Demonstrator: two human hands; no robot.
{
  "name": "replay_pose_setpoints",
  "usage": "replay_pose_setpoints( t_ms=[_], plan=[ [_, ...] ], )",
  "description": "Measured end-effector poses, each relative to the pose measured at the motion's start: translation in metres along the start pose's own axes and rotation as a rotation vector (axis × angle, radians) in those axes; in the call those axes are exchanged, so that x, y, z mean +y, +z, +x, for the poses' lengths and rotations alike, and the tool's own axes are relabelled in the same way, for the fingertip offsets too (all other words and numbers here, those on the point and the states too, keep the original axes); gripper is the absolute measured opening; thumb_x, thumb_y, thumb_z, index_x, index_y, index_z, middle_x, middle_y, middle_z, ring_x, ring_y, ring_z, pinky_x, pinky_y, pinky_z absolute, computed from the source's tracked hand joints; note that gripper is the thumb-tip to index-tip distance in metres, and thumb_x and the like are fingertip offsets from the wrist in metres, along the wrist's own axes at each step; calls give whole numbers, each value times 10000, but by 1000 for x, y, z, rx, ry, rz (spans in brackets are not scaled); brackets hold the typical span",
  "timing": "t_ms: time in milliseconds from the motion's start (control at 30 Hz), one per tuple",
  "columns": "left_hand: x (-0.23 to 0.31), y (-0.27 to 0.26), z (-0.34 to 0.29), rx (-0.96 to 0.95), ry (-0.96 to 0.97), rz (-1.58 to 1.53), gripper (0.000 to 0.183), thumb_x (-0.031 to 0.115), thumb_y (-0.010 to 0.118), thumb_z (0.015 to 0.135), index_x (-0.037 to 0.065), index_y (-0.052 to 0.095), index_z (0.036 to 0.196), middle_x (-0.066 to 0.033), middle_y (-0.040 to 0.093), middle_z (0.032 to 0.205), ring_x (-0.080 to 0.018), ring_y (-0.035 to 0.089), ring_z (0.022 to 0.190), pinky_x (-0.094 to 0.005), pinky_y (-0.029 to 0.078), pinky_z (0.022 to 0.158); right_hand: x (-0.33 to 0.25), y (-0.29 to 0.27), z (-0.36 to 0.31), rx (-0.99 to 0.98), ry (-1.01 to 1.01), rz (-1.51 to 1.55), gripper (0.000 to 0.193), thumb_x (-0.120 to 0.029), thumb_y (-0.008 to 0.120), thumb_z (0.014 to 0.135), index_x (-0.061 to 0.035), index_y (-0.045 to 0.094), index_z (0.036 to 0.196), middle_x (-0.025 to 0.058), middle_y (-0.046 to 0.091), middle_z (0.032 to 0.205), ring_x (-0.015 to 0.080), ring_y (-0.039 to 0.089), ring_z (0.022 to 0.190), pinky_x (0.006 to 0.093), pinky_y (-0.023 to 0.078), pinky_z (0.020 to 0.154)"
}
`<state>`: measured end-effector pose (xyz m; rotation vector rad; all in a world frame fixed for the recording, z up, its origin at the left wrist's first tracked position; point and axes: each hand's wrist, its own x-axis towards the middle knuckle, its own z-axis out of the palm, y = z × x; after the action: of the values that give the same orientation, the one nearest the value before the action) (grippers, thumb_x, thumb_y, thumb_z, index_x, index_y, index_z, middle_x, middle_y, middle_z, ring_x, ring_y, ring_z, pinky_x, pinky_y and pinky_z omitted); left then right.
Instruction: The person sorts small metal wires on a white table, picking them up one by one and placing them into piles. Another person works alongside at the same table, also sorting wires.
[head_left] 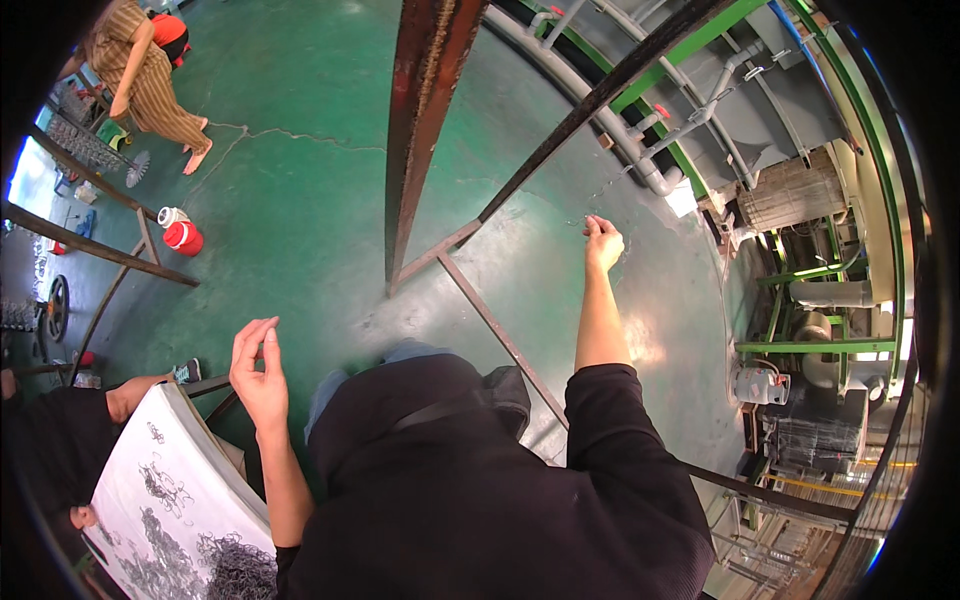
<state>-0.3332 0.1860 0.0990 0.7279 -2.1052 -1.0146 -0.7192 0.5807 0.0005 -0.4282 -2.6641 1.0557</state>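
Note:
My left hand (262,372) is raised over the left side, its thumb and fingertips drawn together in a pinch. Whatever lies between those tips is too small to make out. Beside its forearm, a white board (205,440) bears loose dark wire pieces and a tangled heap of them (238,566). Farther forward on the right, my right hand (603,243) is closed at the fingertips. A thin, dark bit like wire shows at its tips, too fine to name for certain. Around me stands a brown metal frame (500,340), its near bar passing between my arms.
A person (150,80) in striped clothes bends at far left. Someone in dark clothes (60,450) sits beside the board. A red jug (183,238) stands on the green floor (300,190). Grey pipes (570,85) and green-framed machinery (820,347) line the right side.

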Motion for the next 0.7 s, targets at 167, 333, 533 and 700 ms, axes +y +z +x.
replay_pose_setpoints(
  t_ms=[167, 333, 533, 700],
  plan=[
    [6, -1, -1, -22, -33, -111, 121, 68, 612, 896, 44, 705, 970, -98, 651, 970, -193, 623, 907, -303, 499, 756, -1, -15, -13, 9, -171, 85, 252, -281, 681, 843, -89, 738, 996, 54, 729, 802, 124, 678, 742, 284, 522, 731],
    [23, 19, -7, -114, -6, -159, 112, 62, 626, 881, 47, 714, 949, -97, 661, 976, -184, 630, 875, -294, 505, 744, -28, -41, -39, -18, -331, 85, 214, -222, 677, 861, -17, 709, 918, 99, 699, 722, 176, 669, 644, 309, 521, 651],
    [58, 54, -5, -302, 233, -260, 155, 78, 692, 825, 62, 706, 979, -103, 656, 1005, -271, 619, 961, -361, 502, 825, -98, -86, -104, -207, -479, 176, 170, -139, 691, 843, 30, 682, 862, 97, 670, 676, 147, 630, 612, 288, 509, 612],
    [96, 85, 6, -376, 471, -294, 264, 136, 750, 777, 56, 689, 1022, -104, 635, 1076, -283, 601, 974, -369, 503, 833, -152, -113, -162, -382, -488, 301, 176, -133, 714, 824, 38, 672, 826, 75, 654, 668, 112, 603, 629, 267, 497, 606]
  ],
)
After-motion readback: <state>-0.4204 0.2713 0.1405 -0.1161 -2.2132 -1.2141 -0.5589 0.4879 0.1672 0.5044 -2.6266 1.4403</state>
